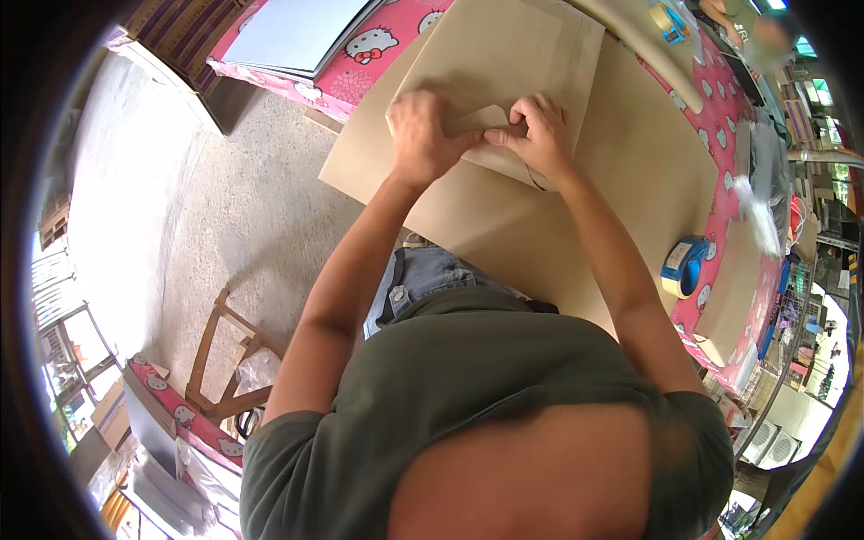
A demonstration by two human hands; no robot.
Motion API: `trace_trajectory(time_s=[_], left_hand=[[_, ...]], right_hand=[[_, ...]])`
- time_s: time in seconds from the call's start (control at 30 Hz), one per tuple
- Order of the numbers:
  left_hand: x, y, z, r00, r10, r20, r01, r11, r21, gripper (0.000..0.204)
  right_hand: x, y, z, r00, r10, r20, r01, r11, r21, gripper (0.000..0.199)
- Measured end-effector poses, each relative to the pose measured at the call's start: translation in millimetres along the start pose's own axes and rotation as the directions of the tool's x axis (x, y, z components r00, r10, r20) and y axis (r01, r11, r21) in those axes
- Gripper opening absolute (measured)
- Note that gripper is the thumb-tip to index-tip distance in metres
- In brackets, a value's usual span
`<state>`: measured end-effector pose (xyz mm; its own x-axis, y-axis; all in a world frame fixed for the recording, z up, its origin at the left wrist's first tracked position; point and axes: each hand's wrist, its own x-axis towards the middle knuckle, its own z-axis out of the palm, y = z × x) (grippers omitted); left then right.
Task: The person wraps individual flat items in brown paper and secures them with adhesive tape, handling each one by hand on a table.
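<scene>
A flat package in brown kraft paper (508,54) lies in front of me on a larger brown sheet (652,171). At its near end, the paper forms a folded flap (499,162). My left hand (419,135) is closed at the left side of this fold, its thumb stretched inward along the flap. On the other side, my right hand (542,135) has curled fingers and its thumb pressed on the paper. The two thumbs nearly meet at the middle of the flap. Some fingertips are hidden behind the fold.
A blue-and-yellow tape roll (686,267) stands to my right; another tape roll (670,23) lies at the far right. A long cardboard tube (652,52) borders the package. White boards (292,40) rest on the pink patterned tablecloth (382,54). Another person (742,27) is beyond.
</scene>
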<state>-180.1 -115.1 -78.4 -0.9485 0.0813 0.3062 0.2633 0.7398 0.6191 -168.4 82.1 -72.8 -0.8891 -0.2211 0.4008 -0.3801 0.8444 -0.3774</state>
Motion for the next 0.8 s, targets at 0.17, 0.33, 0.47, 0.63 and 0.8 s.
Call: trace_trajectory(time_s=[0.17, 0.33, 0.47, 0.63, 0.8], left_hand=[[-0.5, -17.8, 3.9, 0.956, -0.29, 0.034, 0.29, 0.928, -0.235, 0.117], [1.6, -16.4, 10.2, 0.947, -0.322, 0.007, 0.31, 0.907, -0.286, 0.111], [10.3, -23.7, 13.3, 0.926, -0.369, 0.08, 0.367, 0.833, -0.413, 0.108], [12.6, -3.1, -10.3, 0.851, -0.487, 0.196, 0.525, 0.79, -0.318, 0.111], [13.7, -1.1, -7.7, 0.839, -0.504, 0.204, 0.543, 0.777, -0.318, 0.112]], right_hand=[[3.2, -3.5, 4.0, 0.995, 0.097, -0.015, -0.098, 0.986, -0.134, 0.052], [24.1, -20.6, -1.3, 0.97, 0.237, 0.054, -0.214, 0.937, -0.276, 0.052], [20.7, -9.6, 3.6, 0.966, 0.259, -0.021, -0.255, 0.929, -0.269, 0.053], [-66.2, 37.3, -81.1, 0.841, 0.325, -0.432, -0.382, 0.923, -0.049, 0.062], [-281.6, 122.6, -180.3, 0.612, 0.702, -0.366, -0.775, 0.439, -0.455, 0.09]])
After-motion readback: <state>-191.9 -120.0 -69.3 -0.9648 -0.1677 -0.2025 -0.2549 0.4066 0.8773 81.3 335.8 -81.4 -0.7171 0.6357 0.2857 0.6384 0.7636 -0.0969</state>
